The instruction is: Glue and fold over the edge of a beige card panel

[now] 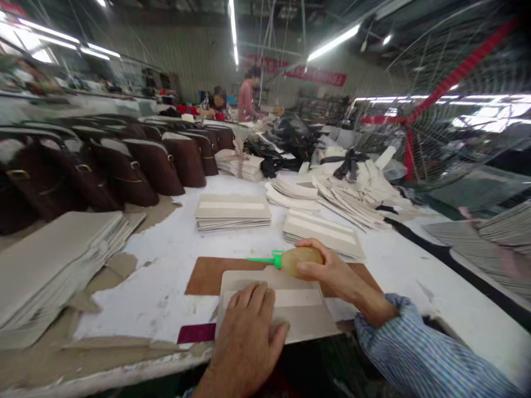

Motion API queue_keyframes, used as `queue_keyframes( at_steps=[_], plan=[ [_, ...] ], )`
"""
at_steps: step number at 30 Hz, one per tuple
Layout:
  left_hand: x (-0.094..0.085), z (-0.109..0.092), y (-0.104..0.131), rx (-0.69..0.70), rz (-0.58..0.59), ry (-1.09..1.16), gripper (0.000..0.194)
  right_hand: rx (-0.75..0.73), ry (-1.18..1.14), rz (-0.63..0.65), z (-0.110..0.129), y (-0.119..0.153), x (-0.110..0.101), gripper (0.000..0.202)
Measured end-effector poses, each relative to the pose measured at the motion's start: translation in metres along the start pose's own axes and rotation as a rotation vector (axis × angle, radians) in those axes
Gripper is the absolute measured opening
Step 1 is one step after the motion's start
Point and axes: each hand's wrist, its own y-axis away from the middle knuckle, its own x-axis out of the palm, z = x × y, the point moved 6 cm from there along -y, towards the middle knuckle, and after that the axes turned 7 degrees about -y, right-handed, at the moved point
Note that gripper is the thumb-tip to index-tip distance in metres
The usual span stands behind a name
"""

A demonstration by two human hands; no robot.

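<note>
The left hand [249,326] lies flat, fingers spread, pressing on a grey card [298,318] at the near edge of the table [166,260]. The card rests partly on a brown board [205,276] and reaches out past the hand to the right. The right hand [327,268] is wrapped around a glue bottle [296,260], held on its side just above the card's far edge (its green nozzle [263,259] points left). Stacks of similar cards [232,213] lie further back, beside a row of brown bags [153,163].
</note>
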Motion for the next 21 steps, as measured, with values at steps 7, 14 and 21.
queue_keyframes(
  at_steps=[7,14,21],
  plan=[
    [-0.008,-0.004,-0.006,0.005,0.016,0.019,0.046,-0.003,-0.015,-0.083,-0.006,-0.011,0.012,0.058],
    [-0.008,-0.004,-0.005,0.019,0.008,0.022,0.046,-0.22,0.325,0.027,0.029,-0.01,0.042,0.047],
    [-0.009,-0.006,-0.007,0.011,0.023,0.038,0.045,-0.344,0.446,0.122,0.044,-0.014,0.063,0.039]
  ],
)
